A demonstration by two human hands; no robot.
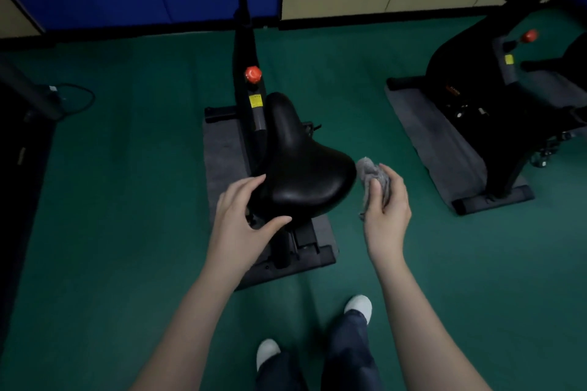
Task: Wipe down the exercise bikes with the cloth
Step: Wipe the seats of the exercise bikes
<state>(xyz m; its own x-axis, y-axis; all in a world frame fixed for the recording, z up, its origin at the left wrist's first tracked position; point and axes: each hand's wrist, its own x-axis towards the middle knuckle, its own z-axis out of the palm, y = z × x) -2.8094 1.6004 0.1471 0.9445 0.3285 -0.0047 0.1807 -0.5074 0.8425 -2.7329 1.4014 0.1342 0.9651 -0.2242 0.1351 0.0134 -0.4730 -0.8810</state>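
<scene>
two bikes [495, 98] on grey mats [222, 149], green floor [127, 200].

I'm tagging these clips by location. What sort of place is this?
Probably a small gym or fitness room. Two exercise bikes, a near bike and a far bike, each stand on a mat over a green floor, with plain wall panels behind them.

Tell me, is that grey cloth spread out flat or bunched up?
Bunched up. The cloth sits crumpled in the right hand, beside the saddle without touching it.
</scene>
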